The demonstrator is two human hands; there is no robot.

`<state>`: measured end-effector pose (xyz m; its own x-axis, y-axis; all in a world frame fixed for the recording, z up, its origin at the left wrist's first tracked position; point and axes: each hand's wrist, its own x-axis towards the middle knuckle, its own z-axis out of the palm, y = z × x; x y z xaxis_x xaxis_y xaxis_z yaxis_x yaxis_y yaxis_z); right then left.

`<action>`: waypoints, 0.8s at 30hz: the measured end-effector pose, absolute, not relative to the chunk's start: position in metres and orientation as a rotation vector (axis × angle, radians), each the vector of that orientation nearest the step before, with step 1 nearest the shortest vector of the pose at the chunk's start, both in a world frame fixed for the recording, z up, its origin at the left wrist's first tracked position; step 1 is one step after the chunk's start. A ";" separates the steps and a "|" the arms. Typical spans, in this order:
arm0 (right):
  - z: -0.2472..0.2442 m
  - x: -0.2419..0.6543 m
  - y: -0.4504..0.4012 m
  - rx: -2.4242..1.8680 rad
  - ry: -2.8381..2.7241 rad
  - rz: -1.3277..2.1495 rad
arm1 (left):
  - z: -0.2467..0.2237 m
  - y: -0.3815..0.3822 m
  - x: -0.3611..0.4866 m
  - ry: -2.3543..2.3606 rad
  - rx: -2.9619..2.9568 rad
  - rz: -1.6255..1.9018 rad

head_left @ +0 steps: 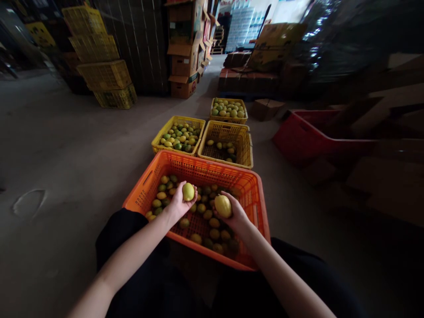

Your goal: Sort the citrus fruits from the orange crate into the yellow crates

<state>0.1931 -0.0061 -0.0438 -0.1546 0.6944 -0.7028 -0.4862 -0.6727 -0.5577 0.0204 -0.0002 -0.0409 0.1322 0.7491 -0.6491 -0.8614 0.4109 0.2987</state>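
Above an orange plastic crate (261, 207), my left hand (179, 202) holds a yellow-green lemon (188, 191) in its palm, fingers curled around it. A larger, paler yellow lemon (223, 206) rests in my right hand (237, 215), gripped between thumb and fingers. Both fruits are lifted over the crate, a short gap between them. Below lie many loose lemons (214, 222), yellow to dark green, spread over the perforated crate floor. Part of the heap is hidden behind my hands.
Beyond the orange crate stand a yellow crate (155, 140) full of lemons, a sparsely filled one (247, 148) and a full one (246, 115) farther back. A red bin (294, 132) is at right. Stacked yellow crates (104, 75) and cardboard boxes (181, 65) stand behind.
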 end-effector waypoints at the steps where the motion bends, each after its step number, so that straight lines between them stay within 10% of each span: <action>1: -0.042 0.193 -0.007 -1.344 -0.188 1.907 | -0.042 -0.001 0.020 0.812 -0.149 1.154; 24: -0.035 0.192 -0.007 -1.292 -0.050 1.851 | -0.037 0.000 0.020 0.941 -0.189 1.224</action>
